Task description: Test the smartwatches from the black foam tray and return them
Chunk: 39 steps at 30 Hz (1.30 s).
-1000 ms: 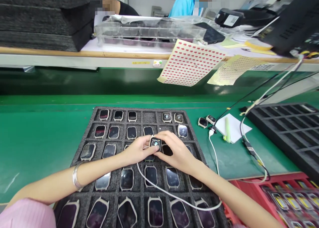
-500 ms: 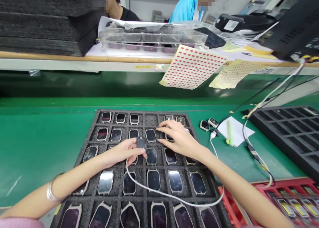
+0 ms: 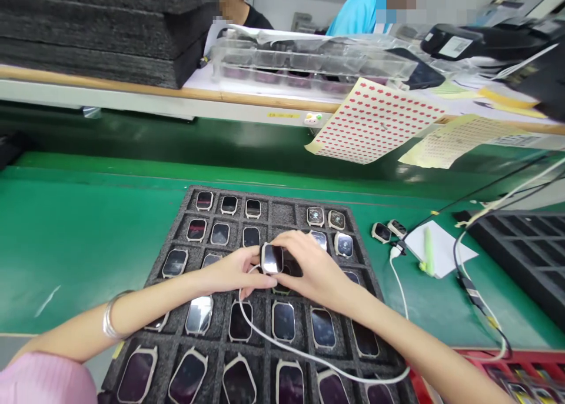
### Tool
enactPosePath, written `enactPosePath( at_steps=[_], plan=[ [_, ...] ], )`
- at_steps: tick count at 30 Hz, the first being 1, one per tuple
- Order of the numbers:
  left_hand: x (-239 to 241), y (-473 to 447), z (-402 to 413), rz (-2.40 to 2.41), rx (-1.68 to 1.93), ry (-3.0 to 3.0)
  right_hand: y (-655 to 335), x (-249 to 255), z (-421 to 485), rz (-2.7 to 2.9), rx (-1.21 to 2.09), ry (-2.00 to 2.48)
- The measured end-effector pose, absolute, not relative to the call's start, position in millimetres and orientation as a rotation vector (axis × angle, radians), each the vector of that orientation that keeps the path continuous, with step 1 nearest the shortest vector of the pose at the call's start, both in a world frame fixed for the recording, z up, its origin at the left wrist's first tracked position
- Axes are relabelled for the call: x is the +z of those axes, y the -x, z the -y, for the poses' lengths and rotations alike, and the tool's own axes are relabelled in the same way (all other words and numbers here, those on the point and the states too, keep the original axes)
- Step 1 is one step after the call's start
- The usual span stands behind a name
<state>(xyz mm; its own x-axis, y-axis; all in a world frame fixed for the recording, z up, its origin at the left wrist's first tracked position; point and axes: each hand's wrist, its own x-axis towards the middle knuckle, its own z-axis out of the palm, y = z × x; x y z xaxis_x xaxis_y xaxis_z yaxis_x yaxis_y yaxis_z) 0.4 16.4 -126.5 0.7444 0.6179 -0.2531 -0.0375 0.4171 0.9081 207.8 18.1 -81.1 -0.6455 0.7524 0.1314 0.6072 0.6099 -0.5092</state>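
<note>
A smartwatch body without a strap [image 3: 272, 258] is held up over the foam tray between my two hands, its dark glass face reflecting light. My right hand [image 3: 304, 266] grips it from the right, thumb below and fingers above. On its left side is my left hand [image 3: 247, 271], closed around the small dark charger, which is now mostly hidden behind the watch. From that hand a white cable [image 3: 282, 346] loops down across the tray. Rows of similar watch bodies [image 3: 283, 321] lie in the compartments of the black foam tray [image 3: 282, 214].
To the right, two watch bodies [image 3: 381, 232] lie beside a cable connector [image 3: 397, 250], white paper [image 3: 445, 254] and a light-green pen [image 3: 428, 248]. Another black tray [image 3: 521, 257] and a red tray [image 3: 485, 357] stand farther right. Stacked foam [image 3: 110, 45] sits on the shelf; people are behind.
My right hand has lifted a watch body out of the tray and brought it left to the charger in my left hand. The view has shifted slightly left.
</note>
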Motion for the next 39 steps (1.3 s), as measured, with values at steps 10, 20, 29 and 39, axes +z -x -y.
enactPosePath(
  at_steps=[10, 20, 29, 39],
  plan=[
    [-137, -3, -7, -0.791, 0.555, -1.167, -188, -93, -7, 2.655, 0.268, 1.07],
    [-123, -5, -7, -0.766, 0.548, -1.159, -191, -92, 93, 2.805, 0.194, 0.364],
    [-111, -6, -9, -0.798, 0.571, -1.226, -211, -94, 104, 2.97, 0.143, 0.427],
    [-116, -13, -3, -0.812, 0.576, -1.188, -231, -74, 52, 2.637, 0.346, 0.775]
  ],
)
